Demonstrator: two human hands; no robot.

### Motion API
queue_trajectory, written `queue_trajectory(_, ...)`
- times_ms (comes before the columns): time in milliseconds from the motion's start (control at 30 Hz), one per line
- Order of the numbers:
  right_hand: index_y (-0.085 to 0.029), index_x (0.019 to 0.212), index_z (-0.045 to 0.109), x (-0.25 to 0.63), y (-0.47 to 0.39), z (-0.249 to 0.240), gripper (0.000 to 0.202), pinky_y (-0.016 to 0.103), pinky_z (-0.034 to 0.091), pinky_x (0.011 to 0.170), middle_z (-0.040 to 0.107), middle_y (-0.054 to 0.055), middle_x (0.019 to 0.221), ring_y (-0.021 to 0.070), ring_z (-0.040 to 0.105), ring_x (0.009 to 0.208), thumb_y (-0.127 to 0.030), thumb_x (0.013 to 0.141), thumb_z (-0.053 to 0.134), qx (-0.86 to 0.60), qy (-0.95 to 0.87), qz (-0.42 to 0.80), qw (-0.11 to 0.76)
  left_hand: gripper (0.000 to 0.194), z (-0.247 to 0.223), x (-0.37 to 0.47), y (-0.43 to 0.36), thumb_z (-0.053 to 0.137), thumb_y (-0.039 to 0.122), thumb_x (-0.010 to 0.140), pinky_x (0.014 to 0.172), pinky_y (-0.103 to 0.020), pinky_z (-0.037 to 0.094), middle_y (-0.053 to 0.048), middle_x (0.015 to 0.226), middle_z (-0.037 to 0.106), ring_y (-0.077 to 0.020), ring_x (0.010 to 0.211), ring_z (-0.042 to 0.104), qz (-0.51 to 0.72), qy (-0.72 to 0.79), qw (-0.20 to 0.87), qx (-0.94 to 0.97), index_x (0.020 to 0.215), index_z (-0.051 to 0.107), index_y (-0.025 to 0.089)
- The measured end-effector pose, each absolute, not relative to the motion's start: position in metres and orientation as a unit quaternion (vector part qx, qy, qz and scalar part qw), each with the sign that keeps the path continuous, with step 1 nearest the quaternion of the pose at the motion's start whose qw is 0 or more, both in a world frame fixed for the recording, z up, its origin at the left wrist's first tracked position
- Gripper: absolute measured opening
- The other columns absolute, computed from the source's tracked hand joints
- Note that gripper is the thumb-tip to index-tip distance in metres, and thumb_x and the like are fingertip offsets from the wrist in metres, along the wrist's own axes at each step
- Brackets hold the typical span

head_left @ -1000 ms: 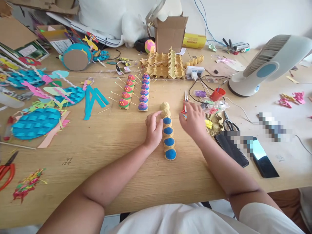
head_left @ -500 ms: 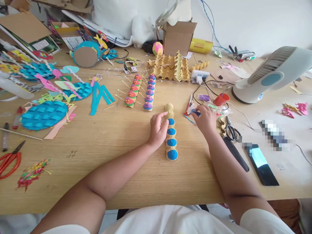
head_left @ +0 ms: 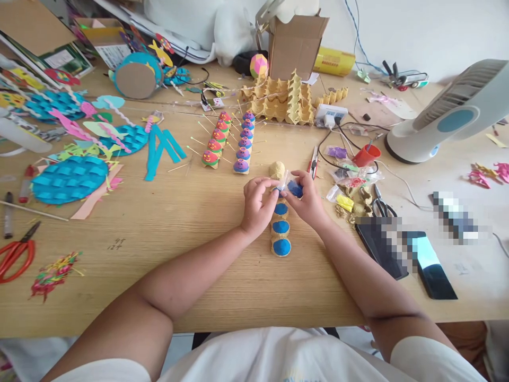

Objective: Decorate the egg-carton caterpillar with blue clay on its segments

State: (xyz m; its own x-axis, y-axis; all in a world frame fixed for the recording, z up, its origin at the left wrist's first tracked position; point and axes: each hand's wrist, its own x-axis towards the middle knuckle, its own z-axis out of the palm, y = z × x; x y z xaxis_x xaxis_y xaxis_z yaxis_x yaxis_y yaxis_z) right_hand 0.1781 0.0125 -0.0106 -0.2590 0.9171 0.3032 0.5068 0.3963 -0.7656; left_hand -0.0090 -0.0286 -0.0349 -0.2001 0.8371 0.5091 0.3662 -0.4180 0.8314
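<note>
A strip of egg-carton cups [head_left: 280, 227] lies lengthwise in front of me. Its near cups are capped in blue, while the far cup is bare tan. Over the far half, my right hand [head_left: 309, 200] pinches a small clear plastic bag of blue clay [head_left: 295, 188]. My left hand [head_left: 258, 208] is closed at the bag's clear left edge, thumb and forefinger together. Both hands partly hide the cups beneath. Beyond them stand two painted egg-carton caterpillars, one red and green [head_left: 217, 139], one purple and blue [head_left: 244, 142], with pins sticking out.
On the right lie a utility knife [head_left: 313, 162], a red cup [head_left: 366, 155], clay packets [head_left: 344, 202], scissors [head_left: 382, 204], phones [head_left: 432, 265] and a fan [head_left: 445, 116]. Blue woven paper pieces [head_left: 69, 179] and red-handled scissors [head_left: 18, 257] are on the left. Egg trays [head_left: 274, 98] stand behind.
My right hand has moved left from beside the knife to above the strip, bringing the bag of blue clay. My left hand has closed on the bag's edge. The view has shifted slightly.
</note>
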Motion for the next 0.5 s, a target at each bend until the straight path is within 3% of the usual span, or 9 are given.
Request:
queue_trajectory(233,-0.026,0.151,0.067,0.1796,0.011,-0.0152,0.058,0.048,0.062,0.101,0.08,0.012,0.124,0.0305,0.075,0.111,-0.055,0.102,0.079,-0.461,-0.758,0.238,0.396,0.02,-0.0346,-0.0089,-0.0298,0.068,0.041,0.112,0.129,-0.048,0.052,-0.01,0.129,0.078,-0.0279,0.136,0.07,0.584,0.505,0.214,0.598,0.12,0.082,0.029)
queue_trajectory(367,-0.025,0.146,0.074,0.1813,0.0109,-0.0104,0.049,0.05,0.063,0.101,0.081,0.013,0.115,0.0321,0.074,0.107,-0.057,0.108,0.073,-0.448,-0.784,0.199,0.381,0.02,-0.0348,-0.0091,-0.0325,0.069,0.04,0.112,0.128,-0.049,0.052,-0.01,0.13,0.076,-0.0282,0.137,0.069,0.585,0.499,0.234,0.595,0.117,0.084,0.029)
queue_trajectory(500,-0.025,0.142,0.076,0.1841,0.0115,-0.0078,0.053,0.051,0.064,0.1,0.083,0.014,0.117,0.0335,0.075,0.105,-0.064,0.108,0.071,-0.432,-0.802,0.208,0.356,0.032,-0.0351,-0.0112,-0.0345,0.058,0.045,0.117,0.13,-0.049,0.052,-0.01,0.134,0.076,-0.0273,0.141,0.068,0.577,0.49,0.254,0.602,0.116,0.085,0.03)
